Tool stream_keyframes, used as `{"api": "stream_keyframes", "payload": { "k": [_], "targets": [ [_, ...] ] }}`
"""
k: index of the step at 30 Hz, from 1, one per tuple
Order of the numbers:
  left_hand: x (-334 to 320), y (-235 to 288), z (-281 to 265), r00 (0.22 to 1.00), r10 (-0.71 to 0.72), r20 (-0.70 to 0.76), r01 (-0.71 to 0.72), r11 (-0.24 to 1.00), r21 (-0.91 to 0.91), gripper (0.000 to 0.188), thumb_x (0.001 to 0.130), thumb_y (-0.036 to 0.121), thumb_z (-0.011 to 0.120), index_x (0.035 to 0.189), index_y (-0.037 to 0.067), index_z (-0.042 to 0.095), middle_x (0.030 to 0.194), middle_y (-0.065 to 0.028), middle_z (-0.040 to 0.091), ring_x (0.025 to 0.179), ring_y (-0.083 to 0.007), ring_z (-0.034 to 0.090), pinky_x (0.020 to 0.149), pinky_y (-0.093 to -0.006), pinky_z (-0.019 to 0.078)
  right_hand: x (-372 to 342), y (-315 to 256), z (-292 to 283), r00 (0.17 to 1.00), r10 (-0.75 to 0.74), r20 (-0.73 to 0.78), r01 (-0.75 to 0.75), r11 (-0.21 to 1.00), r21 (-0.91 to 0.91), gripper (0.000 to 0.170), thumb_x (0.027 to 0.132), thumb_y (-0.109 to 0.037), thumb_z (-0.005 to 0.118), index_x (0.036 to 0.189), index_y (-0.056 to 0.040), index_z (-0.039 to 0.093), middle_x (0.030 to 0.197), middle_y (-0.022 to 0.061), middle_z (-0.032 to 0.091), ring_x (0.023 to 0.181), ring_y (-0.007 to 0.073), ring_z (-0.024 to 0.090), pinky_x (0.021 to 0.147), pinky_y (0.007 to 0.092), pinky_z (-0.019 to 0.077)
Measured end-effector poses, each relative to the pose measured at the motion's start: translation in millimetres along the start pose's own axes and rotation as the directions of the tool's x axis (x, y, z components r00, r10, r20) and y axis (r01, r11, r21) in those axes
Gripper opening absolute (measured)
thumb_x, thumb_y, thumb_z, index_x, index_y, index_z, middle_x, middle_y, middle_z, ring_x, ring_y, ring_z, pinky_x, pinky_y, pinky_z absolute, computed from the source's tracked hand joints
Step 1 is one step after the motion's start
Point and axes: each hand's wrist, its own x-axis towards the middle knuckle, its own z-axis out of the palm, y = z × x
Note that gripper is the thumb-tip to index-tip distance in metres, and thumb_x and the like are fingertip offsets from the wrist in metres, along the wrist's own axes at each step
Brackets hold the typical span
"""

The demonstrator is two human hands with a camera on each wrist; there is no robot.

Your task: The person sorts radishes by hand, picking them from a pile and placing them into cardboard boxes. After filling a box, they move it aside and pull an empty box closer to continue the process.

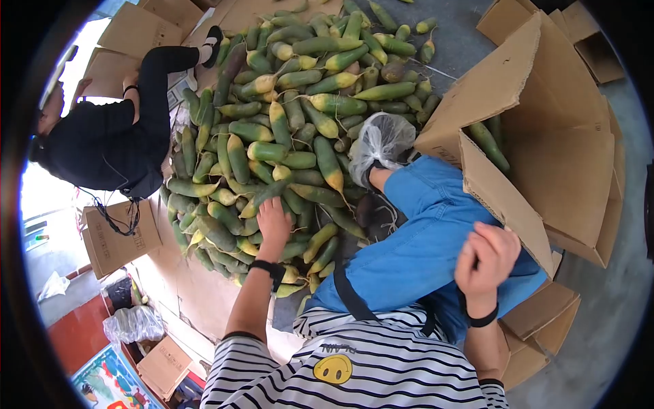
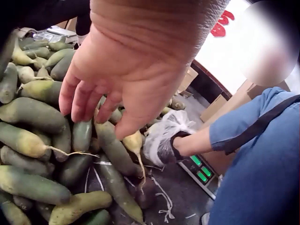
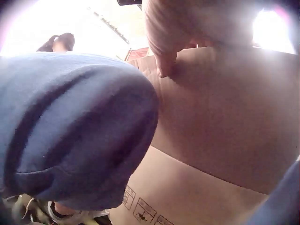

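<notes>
Green radishes with yellowish ends lie in a large pile on the floor. My left hand reaches down onto its near side, palm bare and fingers loosely bent. Its fingertips overlap a green radish in the head view; in the left wrist view, the fingers hang right above radishes. My right hand is raised over my lap, loosely curled, with nothing seen in it. Beside it stands the flap of an open cardboard box, which holds a few radishes.
Another person sits at the left by cardboard boxes. My foot, in a clear plastic bag, rests against the pile. A scale with a lit green display lies beside that foot. More cartons stand at the right.
</notes>
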Motion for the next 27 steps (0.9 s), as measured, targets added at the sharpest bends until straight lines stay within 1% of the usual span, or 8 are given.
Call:
{"api": "stream_keyframes", "payload": {
  "k": [6, 9, 12, 14, 18, 21, 24, 27],
  "targets": [
    [54, 7, 11, 0.996, 0.076, -0.051, -0.067, 0.985, 0.157, 0.049, 0.074, 0.015, 0.069, 0.118, 0.006, 0.051, 0.121, -0.0120, 0.051, 0.116, -0.0304, 0.047, 0.095, -0.0436, 0.0395, 2, -5, 15, 0.998, -0.058, -0.013, 0.058, 0.998, 0.011, 0.015, 0.081, -0.013, 0.056, 0.095, -0.0110, 0.060, 0.102, 0.0050, 0.064, 0.088, 0.0217, 0.059, 0.090, 0.0415, 0.0407],
    [63, 24, 34, 0.887, 0.457, 0.059, -0.455, 0.847, 0.275, 0.043, 0.081, 0.014, 0.060, 0.122, 0.005, 0.051, 0.127, -0.0128, 0.050, 0.121, -0.0300, 0.045, 0.100, -0.0436, 0.0360, 1, -5, 20, 0.997, -0.076, -0.008, 0.077, 0.991, 0.108, 0.014, 0.081, -0.012, 0.055, 0.094, -0.0107, 0.060, 0.100, 0.0043, 0.064, 0.085, 0.0201, 0.058, 0.078, 0.0359, 0.0443],
    [68, 36, 62, 0.859, 0.499, 0.113, -0.498, 0.766, 0.407, 0.040, 0.082, 0.012, 0.058, 0.121, 0.005, 0.052, 0.129, -0.0123, 0.051, 0.122, -0.0287, 0.045, 0.100, -0.0452, 0.0354, 5, -3, 21, 0.997, -0.070, 0.029, 0.065, 0.987, 0.147, 0.012, 0.082, -0.013, 0.055, 0.092, -0.0106, 0.060, 0.097, 0.0038, 0.064, 0.082, 0.0190, 0.058, 0.071, 0.0328, 0.0444],
    [76, 29, 88, 0.870, 0.482, 0.107, -0.476, 0.762, 0.439, 0.033, 0.083, 0.014, 0.055, 0.115, 0.007, 0.057, 0.117, -0.0106, 0.056, 0.117, -0.0256, 0.047, 0.096, -0.0433, 0.0363, 7, -2, 20, 0.997, -0.066, 0.045, 0.059, 0.986, 0.153, 0.011, 0.082, -0.013, 0.055, 0.091, -0.0106, 0.061, 0.096, 0.0034, 0.064, 0.081, 0.0184, 0.058, 0.069, 0.0317, 0.0440],
    [81, 32, 87, 0.893, 0.357, 0.275, -0.447, 0.777, 0.442, 0.029, 0.081, 0.014, 0.059, 0.109, 0.010, 0.059, 0.104, -0.0079, 0.060, 0.101, -0.0259, 0.054, 0.088, -0.0400, 0.0395, 5, -1, 20, 0.998, -0.034, 0.051, 0.026, 0.988, 0.150, 0.010, 0.081, -0.013, 0.055, 0.089, -0.0113, 0.061, 0.095, 0.0028, 0.065, 0.079, 0.0173, 0.059, 0.069, 0.0312, 0.0435],
    [65, 29, 79, 0.818, 0.346, 0.460, -0.527, 0.772, 0.356, 0.036, 0.073, 0.024, 0.069, 0.105, 0.010, 0.061, 0.104, -0.0102, 0.060, 0.102, -0.0266, 0.054, 0.083, -0.0391, 0.0422, 4, -1, 21, 0.999, -0.023, 0.033, 0.017, 0.986, 0.166, 0.009, 0.081, -0.013, 0.055, 0.088, -0.0114, 0.061, 0.095, 0.0026, 0.065, 0.079, 0.0173, 0.059, 0.069, 0.0313, 0.0435],
    [37, 33, 58, 0.786, 0.189, 0.589, -0.247, 0.969, 0.020, 0.056, 0.071, 0.046, 0.069, 0.104, 0.001, 0.063, 0.106, -0.0179, 0.063, 0.100, -0.0320, 0.062, 0.083, -0.0429, 0.0503, 5, -3, 22, 0.999, -0.029, 0.016, 0.026, 0.985, 0.171, 0.011, 0.080, -0.012, 0.056, 0.089, -0.0112, 0.062, 0.094, 0.0026, 0.065, 0.079, 0.0177, 0.059, 0.069, 0.0314, 0.0434],
    [8, 13, 48, 0.713, 0.086, 0.696, 0.213, 0.919, -0.331, 0.058, 0.070, 0.051, 0.070, 0.087, -0.004, 0.066, 0.082, -0.0205, 0.066, 0.081, -0.0309, 0.065, 0.074, -0.0402, 0.0490, 6, -2, 21, 1.000, -0.027, -0.014, 0.029, 0.984, 0.178, 0.012, 0.079, -0.011, 0.057, 0.090, -0.0107, 0.063, 0.095, 0.0031, 0.065, 0.078, 0.0185, 0.059, 0.069, 0.0320, 0.0437]
  ]
}}
